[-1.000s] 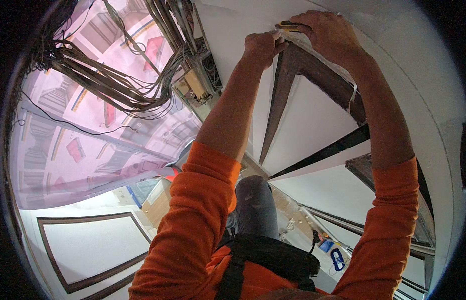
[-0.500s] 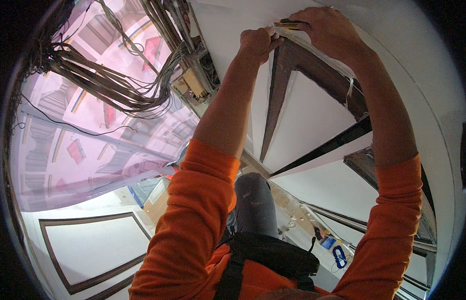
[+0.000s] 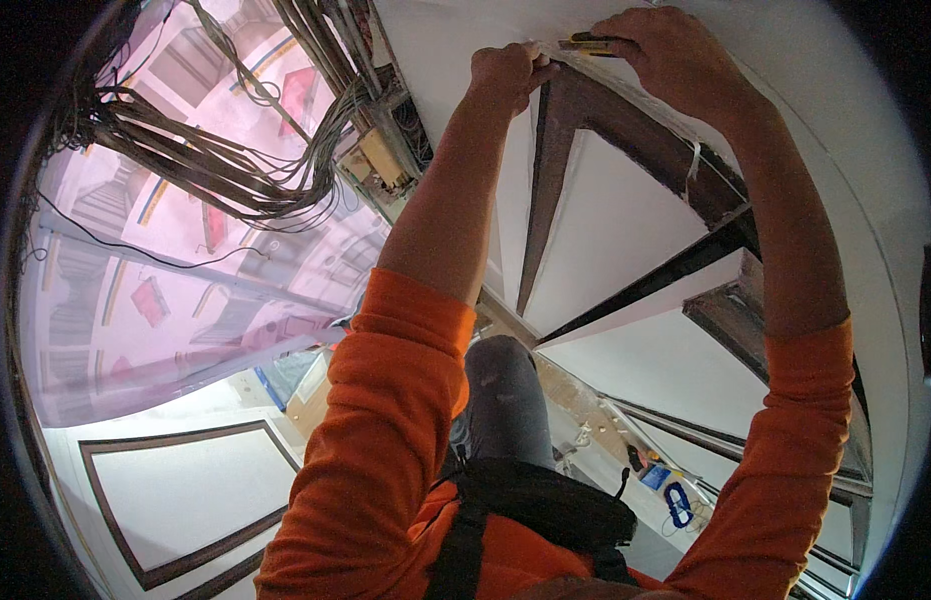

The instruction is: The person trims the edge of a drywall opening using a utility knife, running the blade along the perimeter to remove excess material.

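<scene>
Two bare hands reach up to the upper left corner of a dark brown, wood-like frame (image 3: pixel 635 130) set around a white panel. The right hand (image 3: pixel 675 60) grips a slim yellow-and-black knife (image 3: pixel 589 45), fingers closed around its handle, its tip pointing left just above that corner. The left hand (image 3: pixel 507 78), fingers curled and thumb drawn in, is just beside the tip; whether it pinches anything cannot be told. A thin, loose white strip (image 3: pixel 695 160) hangs from the frame's upper edge. Orange sleeves (image 3: pixel 385 400) are pushed up to the forearms, above a black waist bag (image 3: pixel 545 510). At left, a bundle of dark cables (image 3: pixel 180 160) sags before a translucent pink sheet (image 3: pixel 170 335) printed with grey and red shapes and yellow-and-blue bars, whose small markings are too blurred to read.
</scene>
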{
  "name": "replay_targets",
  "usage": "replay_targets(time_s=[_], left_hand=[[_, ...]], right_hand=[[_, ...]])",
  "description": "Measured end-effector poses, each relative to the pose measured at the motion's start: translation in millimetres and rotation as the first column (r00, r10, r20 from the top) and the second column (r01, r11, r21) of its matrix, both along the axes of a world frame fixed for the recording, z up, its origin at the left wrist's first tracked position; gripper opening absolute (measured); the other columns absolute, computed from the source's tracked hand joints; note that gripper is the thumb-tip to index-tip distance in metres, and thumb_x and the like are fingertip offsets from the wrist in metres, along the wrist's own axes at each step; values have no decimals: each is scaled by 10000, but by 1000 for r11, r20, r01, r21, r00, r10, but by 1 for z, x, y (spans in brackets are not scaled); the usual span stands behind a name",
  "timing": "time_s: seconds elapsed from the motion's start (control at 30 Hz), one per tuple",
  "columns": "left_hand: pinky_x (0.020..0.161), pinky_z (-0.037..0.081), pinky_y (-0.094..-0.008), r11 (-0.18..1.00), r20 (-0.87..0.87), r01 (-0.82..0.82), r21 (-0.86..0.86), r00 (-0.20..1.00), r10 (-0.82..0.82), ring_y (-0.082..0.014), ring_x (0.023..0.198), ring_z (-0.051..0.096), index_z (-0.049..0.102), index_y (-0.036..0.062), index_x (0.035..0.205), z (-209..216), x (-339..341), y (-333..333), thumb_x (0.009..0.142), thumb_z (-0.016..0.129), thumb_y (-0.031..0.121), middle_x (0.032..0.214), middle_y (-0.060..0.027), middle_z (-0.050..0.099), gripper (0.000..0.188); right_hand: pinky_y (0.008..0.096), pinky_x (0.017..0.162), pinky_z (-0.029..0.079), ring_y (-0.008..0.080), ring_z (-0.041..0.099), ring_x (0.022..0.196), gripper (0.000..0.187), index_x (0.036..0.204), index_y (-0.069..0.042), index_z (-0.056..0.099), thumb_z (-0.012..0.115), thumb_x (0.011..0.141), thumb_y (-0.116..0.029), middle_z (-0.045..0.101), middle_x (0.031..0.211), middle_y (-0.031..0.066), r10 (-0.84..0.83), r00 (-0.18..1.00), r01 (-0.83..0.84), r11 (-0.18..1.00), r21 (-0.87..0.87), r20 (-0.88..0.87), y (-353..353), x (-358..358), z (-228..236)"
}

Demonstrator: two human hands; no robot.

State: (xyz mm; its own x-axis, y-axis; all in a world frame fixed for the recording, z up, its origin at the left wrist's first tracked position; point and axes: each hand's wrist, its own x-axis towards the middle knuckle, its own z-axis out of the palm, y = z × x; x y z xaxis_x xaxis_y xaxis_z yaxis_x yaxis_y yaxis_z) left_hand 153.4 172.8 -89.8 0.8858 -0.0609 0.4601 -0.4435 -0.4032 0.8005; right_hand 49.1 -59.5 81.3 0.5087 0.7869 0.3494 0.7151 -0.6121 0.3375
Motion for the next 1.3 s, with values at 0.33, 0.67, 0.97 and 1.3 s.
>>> replay_targets(time_s=[0.33, 0.67, 0.97, 1.3], left_hand=[[780, 597, -364, 622, 222, -280, 732, 960, 171, -128, 788, 694, 696, 78, 1006, 45, -51, -27, 989, 701, 216, 919, -11, 689, 139], [713, 560, -384, 978, 484, -51, 200, 873, -53, -173, 763, 701, 668, 122, 962, -21, 20, 24, 987, 709, 303, 815, -23, 658, 187], [732, 537, -438, 690, 310, -302, 658, 943, 116, -224, 775, 704, 677, 118, 939, 24, -28, -5, 1000, 660, 423, 739, -25, 669, 311], [917, 605, -396, 984, 268, 86, 153, 955, -126, -189, 947, 712, 702, 183, 1087, -20, 7, 32, 1014, 640, 213, 1105, -18, 689, 100]], right_hand=[[465, 958, 539, 358, 694, 1032, 287, 1198, -75, 723, 596, 941, -95, 737, 1110, 155, -22, 996, 34, 989, 141, -88, -32, -5, -5], [425, 956, 565, 287, 725, 974, 250, 1175, -55, 739, 593, 1023, -191, 754, 1087, 127, -71, 996, 78, 983, 165, -45, -27, -31, -3], [411, 946, 578, 277, 725, 1010, 254, 1209, -43, 717, 602, 1013, -156, 737, 1146, 147, -134, 987, 149, 972, 183, -92, -46, -35, -12], [395, 940, 582, 277, 720, 1024, 256, 1240, -48, 695, 587, 1014, -99, 727, 1163, 143, -68, 991, 86, 983, 159, -119, -33, -46, -5]])
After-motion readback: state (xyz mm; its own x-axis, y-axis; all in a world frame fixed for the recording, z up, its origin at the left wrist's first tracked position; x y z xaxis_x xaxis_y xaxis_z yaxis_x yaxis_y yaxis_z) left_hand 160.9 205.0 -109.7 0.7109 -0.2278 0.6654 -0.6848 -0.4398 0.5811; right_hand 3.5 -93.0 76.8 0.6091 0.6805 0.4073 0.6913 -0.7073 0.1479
